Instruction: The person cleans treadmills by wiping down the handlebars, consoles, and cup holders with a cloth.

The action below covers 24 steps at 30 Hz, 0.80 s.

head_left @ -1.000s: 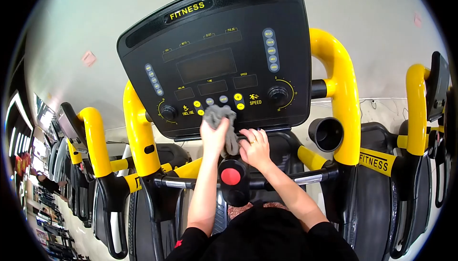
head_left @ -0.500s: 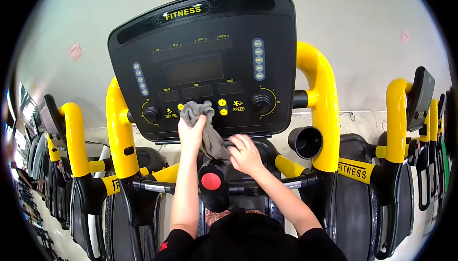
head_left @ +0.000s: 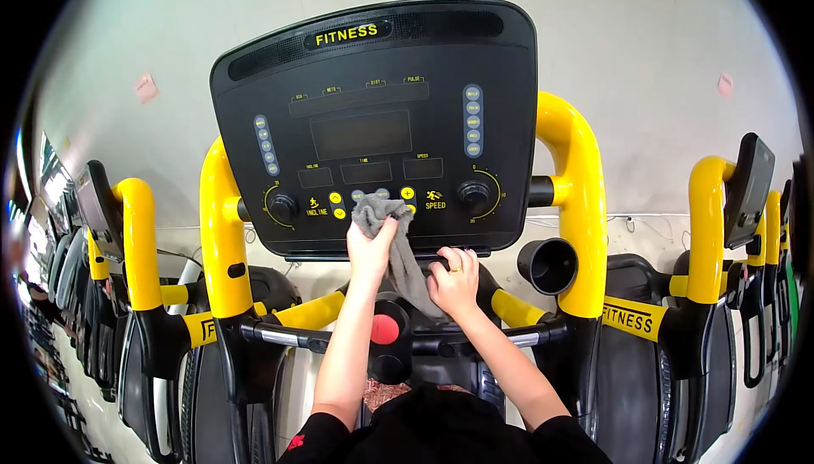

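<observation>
A grey cloth (head_left: 405,271) hangs in front of the lower middle of a black treadmill console (head_left: 360,133). Its bunched top is gripped by my left hand (head_left: 370,248), against the buttons below the small displays. The cloth's lower end trails down to my right hand (head_left: 454,282), whose fingers are curled at its edge below the console; their tips are partly hidden. A ring shows on that hand. Just under the cloth is a round red button (head_left: 384,329) on a black mount.
Yellow uprights (head_left: 582,210) flank the console, with a black cup holder (head_left: 548,266) at the right one. A black and silver handlebar (head_left: 288,336) crosses below. More treadmills (head_left: 708,227) stand on both sides, before a pale wall (head_left: 610,57).
The camera view has shifted. The cloth is stretched out longer, from the console buttons down toward my right hand. My left hand still grips its upper part.
</observation>
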Tool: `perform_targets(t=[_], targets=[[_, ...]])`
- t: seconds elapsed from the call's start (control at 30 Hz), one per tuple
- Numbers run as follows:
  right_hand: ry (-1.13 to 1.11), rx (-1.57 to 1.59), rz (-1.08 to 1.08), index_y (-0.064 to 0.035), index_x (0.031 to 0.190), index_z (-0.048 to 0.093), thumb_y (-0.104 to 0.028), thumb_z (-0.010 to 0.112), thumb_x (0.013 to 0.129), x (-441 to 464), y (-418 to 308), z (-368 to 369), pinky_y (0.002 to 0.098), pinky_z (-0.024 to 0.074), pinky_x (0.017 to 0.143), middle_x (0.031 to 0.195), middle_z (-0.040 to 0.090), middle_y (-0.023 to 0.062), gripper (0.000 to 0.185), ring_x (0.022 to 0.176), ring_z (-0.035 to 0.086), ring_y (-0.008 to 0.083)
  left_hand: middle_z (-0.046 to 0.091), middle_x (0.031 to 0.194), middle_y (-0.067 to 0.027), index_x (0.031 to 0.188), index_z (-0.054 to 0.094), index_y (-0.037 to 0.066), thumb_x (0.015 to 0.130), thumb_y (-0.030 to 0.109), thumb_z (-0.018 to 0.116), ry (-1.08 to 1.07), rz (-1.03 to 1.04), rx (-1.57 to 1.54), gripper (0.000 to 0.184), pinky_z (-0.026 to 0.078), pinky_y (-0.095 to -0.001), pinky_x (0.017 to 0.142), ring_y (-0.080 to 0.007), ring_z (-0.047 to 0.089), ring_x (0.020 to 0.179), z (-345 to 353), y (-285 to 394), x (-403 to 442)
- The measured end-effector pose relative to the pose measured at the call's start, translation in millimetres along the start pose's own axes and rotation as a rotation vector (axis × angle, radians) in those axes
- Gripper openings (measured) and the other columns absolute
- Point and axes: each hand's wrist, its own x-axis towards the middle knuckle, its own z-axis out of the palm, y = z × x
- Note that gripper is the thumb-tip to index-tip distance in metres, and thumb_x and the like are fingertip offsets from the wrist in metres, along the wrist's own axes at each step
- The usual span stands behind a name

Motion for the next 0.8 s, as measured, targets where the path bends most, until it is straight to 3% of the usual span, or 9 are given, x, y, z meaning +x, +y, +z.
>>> perform_targets(t=[0.07, 0.1, 0.2, 0.27, 0.33, 0.47, 0.57, 0.67, 0.8], targets=[[-0.001, -0.036, 0.024, -0.0083, 0.072, 0.06, -0.012, 0.066, 0.057, 1, -2, 2, 0.0484, 0.0368, 0.091, 0.106, 0.052, 0.0069, 0.017, 0.102, 0.047, 0.0273, 0.064, 0.096, -0.0076, 0.103, 0.057, -0.001, 0.081, 0.004, 0.06, -0.062, -0.083, 0.115, 0.023, 0.048, -0.0285, 0.081, -0.0144, 0.061, 0.088, 4, -12, 0], [0.001, -0.034, 0.021, -0.0083, 0.072, 0.06, -0.012, 0.066, 0.057, 0, -2, 2, 0.0484, 0.0368, 0.091, 0.106, 0.052, 0.0069, 0.017, 0.102, 0.047, 0.0273, 0.064, 0.096, -0.0071, 0.103, 0.057, -0.001, 0.078, 0.01, 0.065, -0.142, -0.051, 0.347, 0.029, 0.047, -0.0285, 0.08, -0.0129, 0.06, 0.087, 4, -17, -5], [0.004, -0.085, 0.024, -0.0078, 0.072, 0.06, -0.012, 0.066, 0.056, 1, 1, 1, 0.048, 0.0374, 0.09, 0.107, 0.052, 0.007, 0.017, 0.101, 0.047, 0.0273, 0.064, 0.095, -0.0072, 0.107, 0.057, -0.002, 0.076, 0.012, 0.067, -0.234, -0.057, 0.366, 0.036, 0.047, -0.0283, 0.081, -0.0127, 0.059, 0.088, 11, -25, -15], [-0.011, -0.036, -0.018, -0.0079, 0.072, 0.059, -0.012, 0.066, 0.056, 1, 2, -3, 0.0476, 0.0375, 0.09, 0.107, 0.052, 0.0071, 0.018, 0.102, 0.047, 0.0273, 0.064, 0.095, -0.0064, 0.104, 0.057, -0.001, 0.078, 0.008, 0.065, -0.154, -0.049, 0.36, 0.029, 0.047, -0.0287, 0.08, -0.0132, 0.06, 0.088, 6, -24, -9], [-0.021, -0.017, -0.031, -0.0088, 0.071, 0.059, -0.012, 0.066, 0.055, -3, 5, -3, 0.0476, 0.0371, 0.092, 0.109, 0.051, 0.007, 0.018, 0.105, 0.046, 0.0271, 0.064, 0.095, -0.0061, 0.102, 0.057, 0.0, 0.08, 0.004, 0.06, -0.093, -0.032, 0.054, 0.023, 0.048, -0.0284, 0.08, -0.0139, 0.061, 0.088, -5, -33, 8], [-0.014, -0.02, -0.023, -0.0094, 0.071, 0.059, -0.012, 0.066, 0.056, -3, 4, -2, 0.0479, 0.0367, 0.093, 0.109, 0.051, 0.0067, 0.017, 0.105, 0.046, 0.0269, 0.064, 0.095, -0.0063, 0.099, 0.059, -0.001, 0.081, 0.003, 0.057, 0.155, 0.014, 0.223, 0.018, 0.047, -0.0265, 0.079, -0.0139, 0.061, 0.085, -14, -7, 26], [-0.016, -0.017, -0.014, -0.0097, 0.071, 0.059, -0.012, 0.066, 0.057, -4, 4, 0, 0.048, 0.0362, 0.093, 0.108, 0.051, 0.0065, 0.016, 0.105, 0.046, 0.0267, 0.064, 0.093, -0.005, 0.101, 0.059, -0.001, 0.081, 0.005, 0.059, 0.113, -0.004, 0.09, 0.021, 0.047, -0.0267, 0.078, -0.0131, 0.06, 0.085, -3, -17, 20], [-0.027, -0.006, -0.01, -0.0092, 0.071, 0.059, -0.011, 0.065, 0.057, -5, 3, 1, 0.0489, 0.0357, 0.093, 0.108, 0.051, 0.0067, 0.015, 0.104, 0.046, 0.0274, 0.062, 0.09, -0.0025, 0.102, 0.058, 0.001, 0.079, 0.007, 0.063, -0.195, -0.067, 0.384, 0.025, 0.047, -0.0266, 0.075, -0.0097, 0.057, 0.081, 1, -23, 1], [-0.046, 0.002, -0.029, -0.0081, 0.071, 0.058, -0.01, 0.064, 0.058, -3, 6, -2, 0.0498, 0.0353, 0.092, 0.108, 0.051, 0.007, 0.014, 0.104, 0.046, 0.0283, 0.062, 0.091, -0.0025, 0.103, 0.058, 0.0, 0.079, 0.005, 0.062, -0.175, -0.003, 0.257, 0.025, 0.047, -0.0256, 0.076, -0.0094, 0.057, 0.082, 3, -15, 2]])
